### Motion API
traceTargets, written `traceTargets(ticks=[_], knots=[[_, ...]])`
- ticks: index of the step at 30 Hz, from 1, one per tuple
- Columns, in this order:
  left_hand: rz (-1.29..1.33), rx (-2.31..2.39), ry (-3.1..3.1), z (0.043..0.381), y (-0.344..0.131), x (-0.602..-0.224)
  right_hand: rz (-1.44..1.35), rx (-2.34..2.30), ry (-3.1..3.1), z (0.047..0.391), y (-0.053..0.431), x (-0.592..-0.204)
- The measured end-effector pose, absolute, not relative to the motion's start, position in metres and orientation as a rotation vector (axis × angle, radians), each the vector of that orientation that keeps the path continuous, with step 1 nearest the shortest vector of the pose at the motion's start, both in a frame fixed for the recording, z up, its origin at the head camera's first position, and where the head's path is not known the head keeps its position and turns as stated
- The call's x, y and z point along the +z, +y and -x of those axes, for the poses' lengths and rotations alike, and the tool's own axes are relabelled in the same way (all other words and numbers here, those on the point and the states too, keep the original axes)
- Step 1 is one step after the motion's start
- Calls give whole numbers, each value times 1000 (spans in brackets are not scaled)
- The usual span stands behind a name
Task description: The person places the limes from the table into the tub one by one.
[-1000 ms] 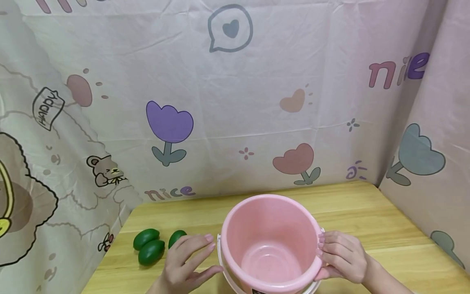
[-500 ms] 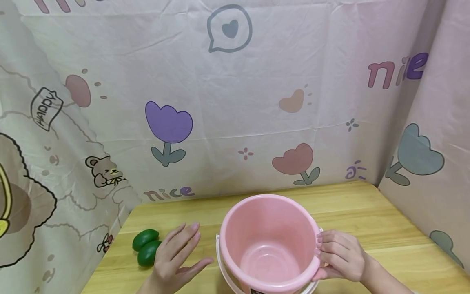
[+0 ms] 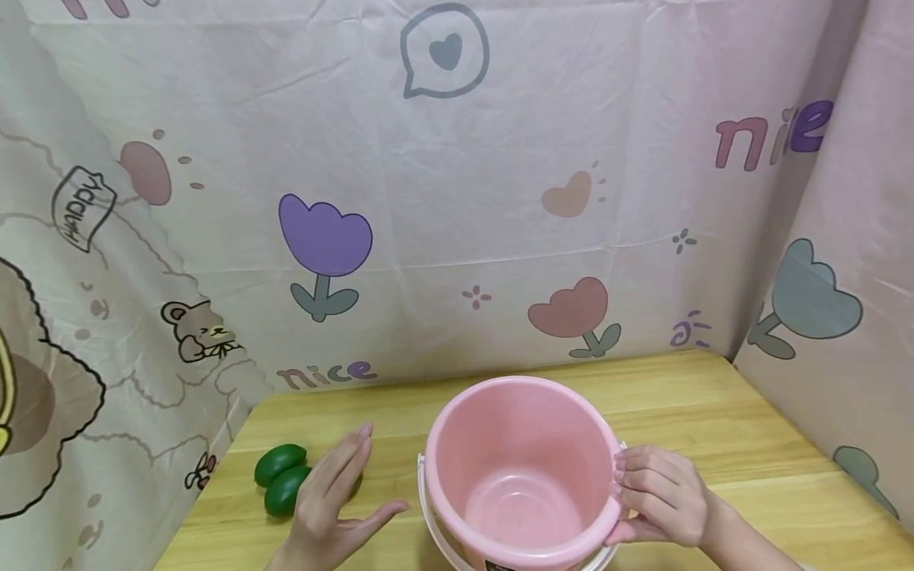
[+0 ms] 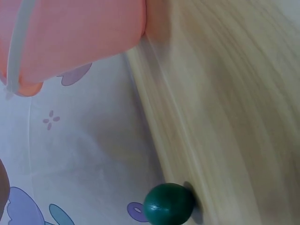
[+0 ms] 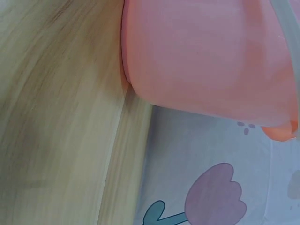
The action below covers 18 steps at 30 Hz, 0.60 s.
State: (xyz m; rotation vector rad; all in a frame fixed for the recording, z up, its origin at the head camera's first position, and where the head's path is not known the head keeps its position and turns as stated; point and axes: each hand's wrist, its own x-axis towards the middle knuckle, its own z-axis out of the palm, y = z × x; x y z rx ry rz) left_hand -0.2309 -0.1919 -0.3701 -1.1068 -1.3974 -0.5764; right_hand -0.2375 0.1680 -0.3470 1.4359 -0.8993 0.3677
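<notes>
- Round pink plastic bucket (image 3: 524,432): upright on table, mouth up, directly left of the right hand and well to the right of the left hand's thumb.
- White bucket handle (image 4: 18,47): folded down below rim on the near side; probably left hanging so the mouth stays unobstructed.
- Right hand (image 3: 664,492): fingers bent over bucket's rim, thumb on the rim nearer the person; clamped on the bucket. Looks like a steadying hold, since base sits on the table in the wrist views.
- Left hand (image 3: 324,503): fingers straight and together, thumb spread well away from them toward the bucket but apart from it. Grips nothing visible. Any contact with the green items can't be told.
- Two smooth dark-green oval objects, back one (image 3: 281,464) and front one (image 3: 286,492): side by side, just left of left hand, which partly covers the front one. Seem grouped loosely; reason unclear.
- Third green object (image 3: 356,484): only a sliver, behind left hand, on its bucket side. Material unclear.
- Pale yellow wooden table (image 3: 685,412): under everything, beyond both hands too.
- White printed cloth (image 3: 428,198): hangs past table, ahead of both hands; likely a backdrop.
</notes>
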Motion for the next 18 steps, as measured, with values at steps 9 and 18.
traceTargets(ticks=[9,18], knots=[[1003,-614,-1483,232,-198,-379,-1427,369,-881,238,167,-347],[873,-661,-1574,233,-204,-384,-1423,375,-873,237,166,-347]])
